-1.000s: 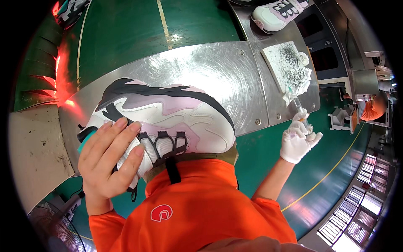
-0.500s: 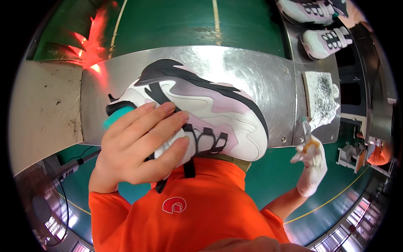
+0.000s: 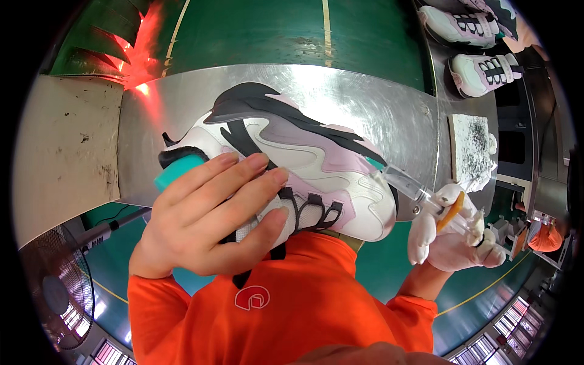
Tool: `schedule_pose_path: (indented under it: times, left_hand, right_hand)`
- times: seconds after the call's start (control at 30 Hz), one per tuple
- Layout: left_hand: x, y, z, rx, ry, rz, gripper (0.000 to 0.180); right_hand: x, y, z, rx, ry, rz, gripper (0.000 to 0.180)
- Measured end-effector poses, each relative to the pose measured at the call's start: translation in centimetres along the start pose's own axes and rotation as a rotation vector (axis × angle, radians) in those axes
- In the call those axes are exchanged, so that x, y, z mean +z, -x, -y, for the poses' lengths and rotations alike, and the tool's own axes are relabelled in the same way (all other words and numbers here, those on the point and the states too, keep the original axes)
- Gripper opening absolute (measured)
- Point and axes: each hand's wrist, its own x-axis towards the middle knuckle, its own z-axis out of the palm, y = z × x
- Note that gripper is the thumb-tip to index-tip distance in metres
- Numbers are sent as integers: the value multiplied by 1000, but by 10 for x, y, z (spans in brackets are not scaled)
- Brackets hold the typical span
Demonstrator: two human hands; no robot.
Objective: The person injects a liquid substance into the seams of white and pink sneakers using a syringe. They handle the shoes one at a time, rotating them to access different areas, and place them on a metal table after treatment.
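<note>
A white, lilac and black sneaker (image 3: 298, 152) lies on its side over the metal bench, its sole facing away from me. A turquoise piece (image 3: 180, 171) shows in its ankle opening. My bare left hand (image 3: 207, 213) wraps over the lacing side and grips the shoe. In a white glove, my right hand (image 3: 453, 228) is closed around a clear syringe (image 3: 409, 185) with an orange-yellow flange. The syringe's tip is at the sole edge near the toe; whether it touches, I cannot tell.
The metal bench (image 3: 407, 121) spans the middle, with a green surface beyond. At right lies a black-speckled white pad (image 3: 471, 146). Another sneaker (image 3: 483, 73) and more shoes stand at the far right. A fan (image 3: 58, 292) is at lower left, below a beige panel (image 3: 73, 140).
My right hand has moved left and away from me, bringing the syringe from beside the speckled pad to the shoe's toe. My left hand keeps its hold on the sneaker.
</note>
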Motion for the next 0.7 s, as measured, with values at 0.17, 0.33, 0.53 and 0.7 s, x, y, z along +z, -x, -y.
schedule_pose_path:
  times: [0.17,0.33,0.53,0.7]
  left_hand:
    - [0,2,0,-17,11,-2,23]
    - [-1,2,0,-16,12,0,24]
    - [-1,2,1,-7,5,5,26]
    - [0,3,1,0,7,-16,26]
  right_hand:
    - [-1,-8,-3,30,-27,26,72]
    - [0,-10,-1,37,-41,47,73]
    - [0,-12,0,47,-46,52,74]
    - [1,-13,0,53,-30,43,75]
